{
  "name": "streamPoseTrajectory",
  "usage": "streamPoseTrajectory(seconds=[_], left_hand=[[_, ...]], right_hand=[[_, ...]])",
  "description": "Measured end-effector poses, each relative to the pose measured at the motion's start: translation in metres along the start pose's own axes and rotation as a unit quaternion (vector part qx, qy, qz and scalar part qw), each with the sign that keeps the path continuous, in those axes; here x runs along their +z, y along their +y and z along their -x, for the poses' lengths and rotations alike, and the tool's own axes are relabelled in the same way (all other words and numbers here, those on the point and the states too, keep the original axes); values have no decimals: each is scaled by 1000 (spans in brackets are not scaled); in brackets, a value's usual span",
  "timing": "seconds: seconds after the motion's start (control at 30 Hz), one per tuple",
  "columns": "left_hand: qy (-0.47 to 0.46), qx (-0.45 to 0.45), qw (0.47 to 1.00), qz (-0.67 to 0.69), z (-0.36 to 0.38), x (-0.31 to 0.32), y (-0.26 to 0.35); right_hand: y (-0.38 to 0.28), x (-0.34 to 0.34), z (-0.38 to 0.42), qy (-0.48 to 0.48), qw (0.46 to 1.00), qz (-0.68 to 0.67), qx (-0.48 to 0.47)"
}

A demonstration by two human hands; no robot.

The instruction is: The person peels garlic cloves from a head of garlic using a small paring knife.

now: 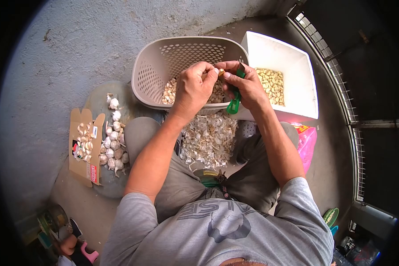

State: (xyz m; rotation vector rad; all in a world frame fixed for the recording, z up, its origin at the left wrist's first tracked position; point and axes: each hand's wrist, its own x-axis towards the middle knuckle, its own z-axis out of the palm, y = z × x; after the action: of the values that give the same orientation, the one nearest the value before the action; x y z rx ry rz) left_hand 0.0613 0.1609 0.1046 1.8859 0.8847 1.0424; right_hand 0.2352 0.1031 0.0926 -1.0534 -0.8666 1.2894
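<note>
Over the basket, my left hand (194,88) is closed in a pinch on a brownish garlic clove (221,72). My right hand (249,88) meets it there, thumb and finger at the clove's other side. That same right hand grips a small knife (233,104) with a green handle, its dark short blade pointing up and away from me. Below both hands stands a beige perforated basket (142,80), with unpeeled garlic cloves (169,92) in it. To the right, a white foam box (292,48) holds peeled cloves (270,83).
Garlic skins (208,137) lie heaped between my legs. On the left, whole garlic bulbs (113,148) rest on a round grey surface (97,95), beside a cardboard piece (77,117) with cloves. A pink bag (307,144) sits by my right knee. A rough wall (88,44) rises at left.
</note>
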Motion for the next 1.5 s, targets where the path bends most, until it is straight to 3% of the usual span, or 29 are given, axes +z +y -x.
streamPoseTrajectory(seconds=[0.27,0.47,0.63,0.97,1.23,1.37,1.5], left_hand=[[2,38,999,1,-1,1,-3],[-8,19,999,45,1,2,-3],[-16,33,999,5,1,-1,1],[-18,-5,998,66,2,1,-2],[-11,8,999,39,2,-6,7],[-22,-23,997,76,2,-5,6],[-1,31,999,19,2,-6,9]], right_hand=[[2,-1,-4,6,999,24,-21],[7,-3,-5,-2,999,-2,-49],[8,-2,-5,1,998,15,-64],[6,0,-3,-20,999,-49,-7],[7,-7,-4,-40,994,-98,41],[10,-3,-6,-32,996,-76,17],[13,0,-7,-26,999,-41,-18]])
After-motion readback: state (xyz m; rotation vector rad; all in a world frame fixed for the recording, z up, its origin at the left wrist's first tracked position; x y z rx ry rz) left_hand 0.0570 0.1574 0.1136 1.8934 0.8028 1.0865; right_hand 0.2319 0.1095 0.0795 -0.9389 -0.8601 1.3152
